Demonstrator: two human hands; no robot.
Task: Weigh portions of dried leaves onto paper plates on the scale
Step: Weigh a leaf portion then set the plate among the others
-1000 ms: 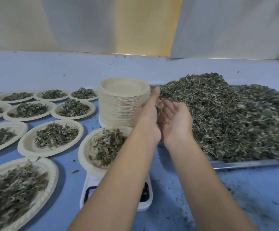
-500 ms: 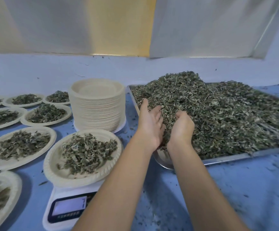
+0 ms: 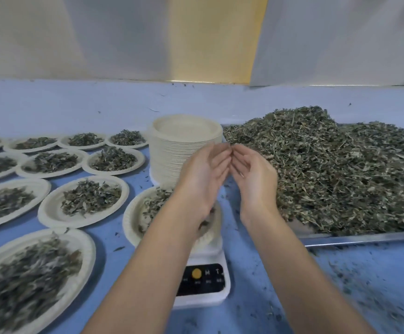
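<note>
A white digital scale stands on the blue table with a paper plate of dried leaves on it, partly hidden by my left forearm. My left hand and my right hand hover above that plate, palms facing each other, fingertips nearly touching, fingers relaxed and slightly cupped. I see no clump of leaves held in either hand. To the right, a big heap of dried leaves fills a metal tray.
A tall stack of empty paper plates stands just behind the scale. Several plates with leaf portions cover the table's left side. Leaf crumbs litter the blue surface at the front right. A pale wall runs behind.
Half a second ago both hands were dug into the heap on the tray. They have lifted out and moved left, over the plate on the scale, fingers spread looser.
</note>
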